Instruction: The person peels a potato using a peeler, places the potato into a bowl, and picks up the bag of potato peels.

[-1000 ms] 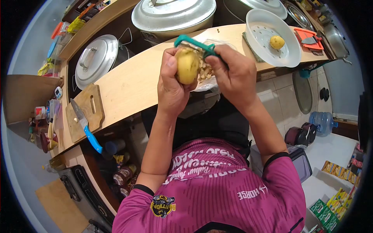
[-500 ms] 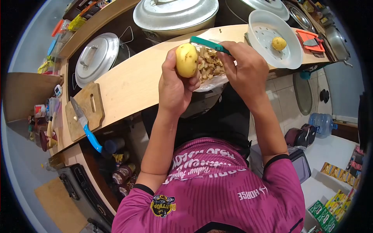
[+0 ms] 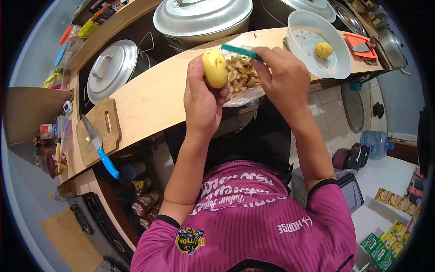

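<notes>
My left hand [image 3: 202, 93] is closed around a peeled yellow potato [image 3: 215, 69] with a few dark spots, held above the front edge of the wooden counter. In my right hand [image 3: 286, 77] is a green peeler [image 3: 240, 51], pinched at one end and pointing left. A small gap separates the peeler from the potato. Below and between both hands, a heap of brown peelings [image 3: 245, 76] lies in a clear plastic bag [image 3: 248, 98]. Right of my right hand, a white perforated basin [image 3: 297, 28] holds one potato [image 3: 323, 49].
A knife with a blue handle [image 3: 107, 162] rests across a wooden cutting board [image 3: 113, 120] at the left, its handle jutting past the counter edge. Large lidded pots [image 3: 201, 18] stand behind the counter [image 3: 156, 93]. An orange slicer [image 3: 361, 45] lies at the far right.
The potato in my left hand has turned and shifted slightly left. My right hand and the peeler have moved a little and tilted.
</notes>
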Demonstrator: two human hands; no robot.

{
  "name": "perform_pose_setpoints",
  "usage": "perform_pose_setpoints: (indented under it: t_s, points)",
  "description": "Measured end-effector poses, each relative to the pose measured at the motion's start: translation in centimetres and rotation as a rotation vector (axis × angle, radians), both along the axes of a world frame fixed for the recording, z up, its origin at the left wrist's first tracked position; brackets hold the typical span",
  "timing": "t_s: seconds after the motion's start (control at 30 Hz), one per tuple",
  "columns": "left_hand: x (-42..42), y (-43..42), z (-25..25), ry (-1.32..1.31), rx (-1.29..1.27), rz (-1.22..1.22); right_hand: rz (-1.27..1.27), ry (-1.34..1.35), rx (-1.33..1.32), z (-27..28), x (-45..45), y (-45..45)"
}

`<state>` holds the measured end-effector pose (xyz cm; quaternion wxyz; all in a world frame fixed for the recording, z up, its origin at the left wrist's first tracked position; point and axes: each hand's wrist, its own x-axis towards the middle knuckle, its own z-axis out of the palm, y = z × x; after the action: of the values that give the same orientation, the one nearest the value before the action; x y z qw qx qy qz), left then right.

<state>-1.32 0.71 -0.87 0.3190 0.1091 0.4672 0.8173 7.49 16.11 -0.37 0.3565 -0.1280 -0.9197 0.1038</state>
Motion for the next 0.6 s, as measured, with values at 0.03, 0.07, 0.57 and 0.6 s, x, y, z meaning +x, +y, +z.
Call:
perform_pose_setpoints:
  t_s: [0.03,0.07,0.57,0.6]
  points:
    - [0.0,-0.2,0.2,0.0,0.024,0.006,-0.002,0.003,0.001,0.0,0.2,0.0]
    - [-0.2,-0.3,0.3,-0.001,0.049,0.015,-0.005,0.03,-0.012,0.1,0.4,-0.1]
    - [0.7,0.2,-0.5,-0.078,0.044,0.081,0.351,0.178,-0.361,0.8,0.4,-3.0]
    - [0.7,0.2,-0.5,-0.076,0.044,0.085,0.372,0.193,-0.318,0.9,0.5,-3.0]
